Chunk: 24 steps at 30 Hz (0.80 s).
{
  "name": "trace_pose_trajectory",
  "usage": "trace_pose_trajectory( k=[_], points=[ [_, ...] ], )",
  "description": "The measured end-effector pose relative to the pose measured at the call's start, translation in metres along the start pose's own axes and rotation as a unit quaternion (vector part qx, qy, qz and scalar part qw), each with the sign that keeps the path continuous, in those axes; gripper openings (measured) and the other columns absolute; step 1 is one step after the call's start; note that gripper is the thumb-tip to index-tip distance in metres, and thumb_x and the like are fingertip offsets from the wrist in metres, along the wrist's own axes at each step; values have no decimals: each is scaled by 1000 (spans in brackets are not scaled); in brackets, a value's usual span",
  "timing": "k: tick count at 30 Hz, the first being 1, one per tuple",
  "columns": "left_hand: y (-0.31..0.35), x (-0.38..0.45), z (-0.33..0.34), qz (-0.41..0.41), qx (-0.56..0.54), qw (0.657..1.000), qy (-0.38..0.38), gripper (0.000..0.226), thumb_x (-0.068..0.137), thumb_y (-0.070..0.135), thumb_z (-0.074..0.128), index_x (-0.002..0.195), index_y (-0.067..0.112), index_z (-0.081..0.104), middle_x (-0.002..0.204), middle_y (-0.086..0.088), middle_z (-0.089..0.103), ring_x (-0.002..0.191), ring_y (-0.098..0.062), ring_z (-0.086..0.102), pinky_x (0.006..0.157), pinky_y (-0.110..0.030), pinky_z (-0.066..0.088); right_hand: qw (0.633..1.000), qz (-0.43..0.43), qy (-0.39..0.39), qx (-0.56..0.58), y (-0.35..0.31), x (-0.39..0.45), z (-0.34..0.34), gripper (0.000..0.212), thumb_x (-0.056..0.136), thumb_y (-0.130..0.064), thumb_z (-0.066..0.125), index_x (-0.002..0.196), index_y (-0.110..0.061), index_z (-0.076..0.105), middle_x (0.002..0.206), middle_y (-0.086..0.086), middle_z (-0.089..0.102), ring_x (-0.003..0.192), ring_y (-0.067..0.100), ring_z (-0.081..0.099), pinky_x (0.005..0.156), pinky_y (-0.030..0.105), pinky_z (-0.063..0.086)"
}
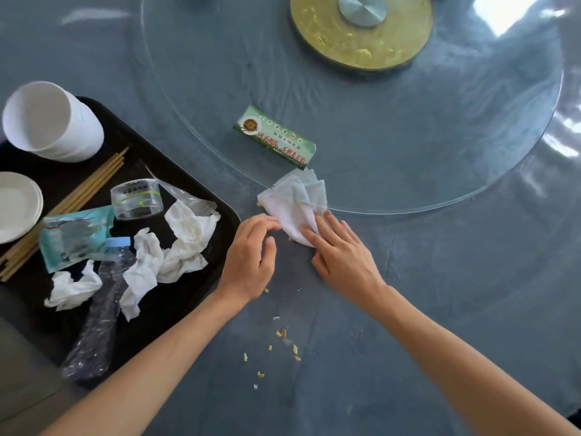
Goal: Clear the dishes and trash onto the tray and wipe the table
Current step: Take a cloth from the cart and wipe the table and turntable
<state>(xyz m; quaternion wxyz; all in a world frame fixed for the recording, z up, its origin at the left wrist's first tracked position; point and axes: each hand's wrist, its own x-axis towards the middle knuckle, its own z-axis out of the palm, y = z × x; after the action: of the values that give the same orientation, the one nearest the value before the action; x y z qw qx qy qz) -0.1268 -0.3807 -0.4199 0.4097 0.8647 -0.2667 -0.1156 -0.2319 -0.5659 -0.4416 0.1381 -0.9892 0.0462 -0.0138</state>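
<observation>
**Crumbs near you, cloth snagged at the glass rim**

Nearest you, toward the near edge of the table (440,309), lies a scatter of yellow food crumbs (283,333). If you sweep the cloth outward from where it sits, you will likely pass them by, or flick them off the near edge onto the floor.

Your left hand (251,256) hovers just left of the cloth, fingers loosely curled and holding nothing. Your right hand (339,250) lies flat with fingers spread, pressing the near corner of the white cloth (297,196) to the tabletop; it pins the cloth and does not grip it. A flat palm can slip, and the cloth may bunch instead of wiping.

The cloth's far part lies across the near rim of the glass turntable (440,136). I cannot tell whether it sits on the glass or is tucked under. Pull hard and it may catch on that rim or set the glass turning.

Just beyond the cloth, on the glass, stands a green printed card box (274,137); a far stroke could knock it over.

At the left edge the black tray (195,196) already holds stacked white bowls (52,121), chopsticks (78,196), crumpled tissues (188,240) and a plastic bottle (94,325). It is crowded, and your left forearm passes close by its near corner, so a careless move could nudge the light trash off.
</observation>
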Motion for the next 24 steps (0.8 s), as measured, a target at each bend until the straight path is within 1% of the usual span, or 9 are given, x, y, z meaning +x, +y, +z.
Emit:
trace_pose_trajectory(
  k=[3,7,9,12,14,16,18,21,24],
  points=[
    [-1,-4,-2,6,4,1000,-2,30,95,5,45,119,5,63,129,-6,60,132,-19,48,113,-21,33,997,-62,-47,-19,17,-17,-14,50,90,-23,38,133,-22,65,153,1,53,145,27,45,117,52,37],
    [-5,-11,-9,7,37,999,-24,34,94,7,42,121,6,63,129,-7,61,134,-22,47,113,-23,34,989,-111,-92,17,32,-48,-23,47,89,-17,39,128,-26,65,159,-5,46,150,25,39,118,51,36],
    [-4,-17,-12,12,41,998,-55,37,92,7,45,123,8,64,134,-4,60,136,-19,46,112,-16,31,989,-105,-100,32,34,-63,-28,44,87,-12,46,125,-25,64,161,-6,43,152,24,35,119,51,36],
    [-3,-30,-12,72,40,988,-131,43,89,16,56,132,14,62,142,4,57,143,-14,40,117,-24,32,992,-74,-85,55,35,-81,-31,27,94,-7,60,116,-20,67,158,-5,47,151,22,36,116,53,39],
    [-1,-39,-8,124,58,970,-201,60,85,28,66,142,17,55,151,6,50,150,-13,29,122,-28,24,992,-53,-65,97,35,-86,-34,23,101,-10,51,118,-14,66,152,-3,54,150,19,38,118,53,36],
    [2,-42,-3,141,98,955,-243,78,82,34,71,153,18,41,159,7,40,154,-13,18,125,-36,17,989,-24,-37,139,30,-81,-41,33,103,-11,41,129,-7,61,146,0,59,148,15,41,120,53,32],
    [8,-33,1,130,111,961,-216,80,85,27,70,156,18,35,161,5,37,154,-18,20,124,-45,23,987,0,-1,159,24,-68,-52,39,102,-6,41,139,-4,55,143,4,61,144,16,46,122,51,30],
    [23,-6,0,123,119,977,-126,64,88,9,54,151,16,44,154,0,47,146,-30,38,117,-51,35,985,-3,43,169,21,-38,-64,39,101,3,47,139,0,52,139,10,63,139,23,53,123,45,31],
    [30,21,-9,150,193,967,-66,62,84,0,36,140,13,58,142,-4,61,136,-34,51,109,-48,44,987,-2,51,153,28,-11,-60,42,98,2,52,139,-2,48,126,12,68,125,28,61,108,45,47]
  ],
)
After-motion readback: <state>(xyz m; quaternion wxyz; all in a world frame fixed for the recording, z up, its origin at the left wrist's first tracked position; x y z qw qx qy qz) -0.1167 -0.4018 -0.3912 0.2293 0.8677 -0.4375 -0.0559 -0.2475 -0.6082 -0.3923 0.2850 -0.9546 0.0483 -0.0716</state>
